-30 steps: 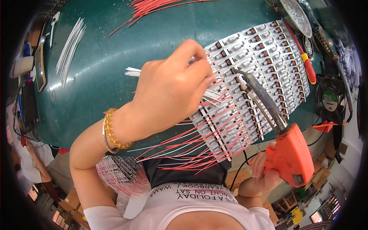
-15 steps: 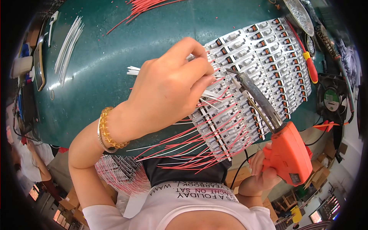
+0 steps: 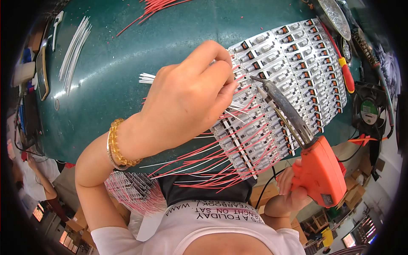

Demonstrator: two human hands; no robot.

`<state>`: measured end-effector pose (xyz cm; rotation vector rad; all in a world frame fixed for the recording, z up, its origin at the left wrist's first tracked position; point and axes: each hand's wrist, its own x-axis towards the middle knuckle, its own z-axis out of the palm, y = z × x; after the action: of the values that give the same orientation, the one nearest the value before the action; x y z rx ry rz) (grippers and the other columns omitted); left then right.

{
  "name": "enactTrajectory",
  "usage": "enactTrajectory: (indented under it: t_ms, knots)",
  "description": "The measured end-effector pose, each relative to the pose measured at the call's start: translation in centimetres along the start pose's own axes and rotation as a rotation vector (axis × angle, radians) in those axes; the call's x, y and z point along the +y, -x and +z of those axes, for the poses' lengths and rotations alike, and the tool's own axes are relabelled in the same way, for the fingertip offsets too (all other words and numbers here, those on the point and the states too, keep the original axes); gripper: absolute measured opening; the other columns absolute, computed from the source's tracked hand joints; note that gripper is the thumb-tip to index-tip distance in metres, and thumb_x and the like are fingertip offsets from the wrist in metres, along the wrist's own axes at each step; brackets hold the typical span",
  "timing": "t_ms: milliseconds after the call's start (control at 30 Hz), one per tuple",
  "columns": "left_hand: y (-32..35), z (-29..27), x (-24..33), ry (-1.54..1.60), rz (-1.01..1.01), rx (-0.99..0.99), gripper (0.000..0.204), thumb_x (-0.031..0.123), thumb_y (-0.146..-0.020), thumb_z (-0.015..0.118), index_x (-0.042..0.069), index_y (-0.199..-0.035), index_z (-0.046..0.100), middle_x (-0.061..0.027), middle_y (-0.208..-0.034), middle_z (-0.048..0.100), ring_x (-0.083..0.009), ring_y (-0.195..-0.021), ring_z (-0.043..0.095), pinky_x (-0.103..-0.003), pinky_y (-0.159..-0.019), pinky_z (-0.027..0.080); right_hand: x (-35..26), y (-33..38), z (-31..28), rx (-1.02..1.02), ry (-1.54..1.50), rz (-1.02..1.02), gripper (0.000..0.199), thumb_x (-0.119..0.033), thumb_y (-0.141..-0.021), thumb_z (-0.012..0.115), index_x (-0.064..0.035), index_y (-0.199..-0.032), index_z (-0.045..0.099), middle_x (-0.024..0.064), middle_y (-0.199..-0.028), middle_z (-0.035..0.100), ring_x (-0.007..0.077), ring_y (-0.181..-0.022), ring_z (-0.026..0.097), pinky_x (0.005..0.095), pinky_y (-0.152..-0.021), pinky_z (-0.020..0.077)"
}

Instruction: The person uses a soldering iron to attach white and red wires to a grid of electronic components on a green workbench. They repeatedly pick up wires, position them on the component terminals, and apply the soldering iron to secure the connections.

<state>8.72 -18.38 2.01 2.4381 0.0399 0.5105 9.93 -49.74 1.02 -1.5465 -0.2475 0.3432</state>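
My left hand (image 3: 187, 91) is closed over the left side of a panel of small circuit boards (image 3: 274, 59). A bundle of white wires (image 3: 147, 78) passes through its grip, with ends showing on both sides of the hand. My right hand (image 3: 290, 182) grips an orange-red soldering gun (image 3: 323, 170) at the panel's near right. The gun's dark tip (image 3: 257, 79) is over the boards, just right of my left fingertips; whether it touches a board I cannot tell. Red and white wires (image 3: 199, 157) trail from the panel's near rows toward me.
Loose white wires (image 3: 75, 55) and a pile of red wires (image 3: 159, 8) lie on the green table (image 3: 123, 63). A red-yellow screwdriver (image 3: 346, 74), a metal dish (image 3: 334, 19) and a black fan (image 3: 366, 111) sit at the right. Another wired panel (image 3: 131, 189) shows below the table edge.
The panel appears slightly farther right in view. My left fingertips have shifted a little left. The soldering gun has hardly moved.
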Motion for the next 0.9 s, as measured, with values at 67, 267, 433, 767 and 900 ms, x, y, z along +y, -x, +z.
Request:
enactTrajectory:
  t_ms: [67,267,433,767,900]
  knots:
    - [0.0,0.1,0.0,0.000,-0.008,0.000,0.012,0.000,-0.076,0.073,0.003,-0.081,0.062,-0.0067,-0.094,0.063,-0.0220,-0.069,0.062,-0.031,-0.058,0.050,0.0,0.2,-0.2,0.010,0.028,-0.001,0.078,-0.053,-0.086,0.070,0.0127,-0.122,0.048,-0.0003,-0.051,0.049,0.0102,-0.040,0.044,0.0239,-0.042,0.0376]
    - [0.1,0.2,0.1,-0.014,-0.014,0.013,0.012,0.000,-0.076,0.073,0.003,-0.080,0.062,-0.0067,-0.093,0.063,-0.0220,-0.068,0.062,-0.031,-0.057,0.050,0.3,0.0,-1.5,-0.114,0.046,-0.034,0.074,-0.050,-0.086,0.071,0.0116,-0.120,0.048,0.0000,-0.051,0.049,0.0109,-0.040,0.045,0.0242,-0.043,0.0382]
    - [0.0,0.3,0.2,-0.020,-0.008,0.017,0.013,0.000,-0.075,0.073,0.003,-0.080,0.061,-0.0067,-0.092,0.062,-0.0219,-0.068,0.062,-0.031,-0.057,0.050,-0.9,-0.5,-0.2,-0.097,-0.006,-0.050,0.077,-0.050,-0.087,0.070,0.0127,-0.124,0.046,-0.0002,-0.051,0.049,0.0100,-0.040,0.044,0.0231,-0.042,0.0360]
    - [0.1,-0.2,0.5,0.028,-0.003,-0.016,0.013,0.001,-0.076,0.075,0.002,-0.082,0.063,-0.0084,-0.098,0.061,-0.0190,-0.060,0.059,-0.030,-0.053,0.048,0.9,1.3,-0.7,0.089,0.064,-0.083,0.081,-0.055,-0.089,0.065,0.0121,-0.129,0.043,-0.0013,-0.050,0.046,0.0089,-0.038,0.042,0.0224,-0.039,0.0338]
    - [0.3,-0.9,0.8,0.119,-0.036,-0.098,0.013,0.001,-0.077,0.075,0.001,-0.082,0.063,-0.0096,-0.102,0.060,-0.0176,-0.059,0.058,-0.028,-0.052,0.047,0.3,1.1,-0.2,0.065,0.066,-0.090,0.082,-0.057,-0.089,0.063,0.0115,-0.129,0.042,-0.0017,-0.049,0.046,0.0089,-0.037,0.041,0.0226,-0.039,0.0344]
